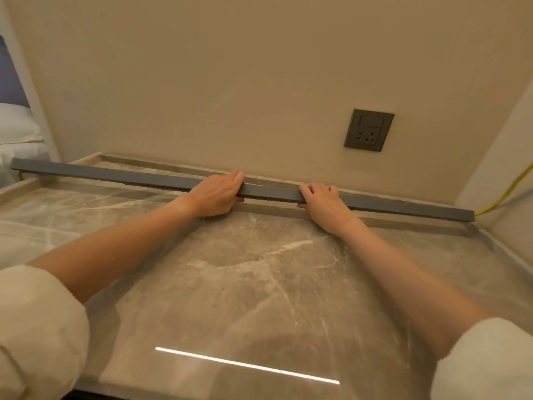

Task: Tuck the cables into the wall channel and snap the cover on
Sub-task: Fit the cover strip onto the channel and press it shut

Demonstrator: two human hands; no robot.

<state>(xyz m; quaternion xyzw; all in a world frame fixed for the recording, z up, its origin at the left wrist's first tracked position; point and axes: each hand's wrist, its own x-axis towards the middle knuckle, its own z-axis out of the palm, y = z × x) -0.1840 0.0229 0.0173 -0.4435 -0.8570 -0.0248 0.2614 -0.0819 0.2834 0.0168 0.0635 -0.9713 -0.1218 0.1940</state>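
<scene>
A long grey cable channel (115, 176) with its cover on lies across the back of the marble counter, just in front of the wall. My left hand (216, 193) grips it near the middle, fingers curled over its top. My right hand (324, 202) grips it a little further right, thumb under the front edge. A slotted lower edge shows between my hands. A yellow cable (507, 194) comes out of the channel's right end and runs up the side wall. A bit of yellow also shows under the left end.
The marble counter (259, 284) has a raised rim along the back and sides. A grey socket plate (369, 129) sits on the beige wall above the channel's right part. A white pillow (17, 125) lies beyond the counter's left end.
</scene>
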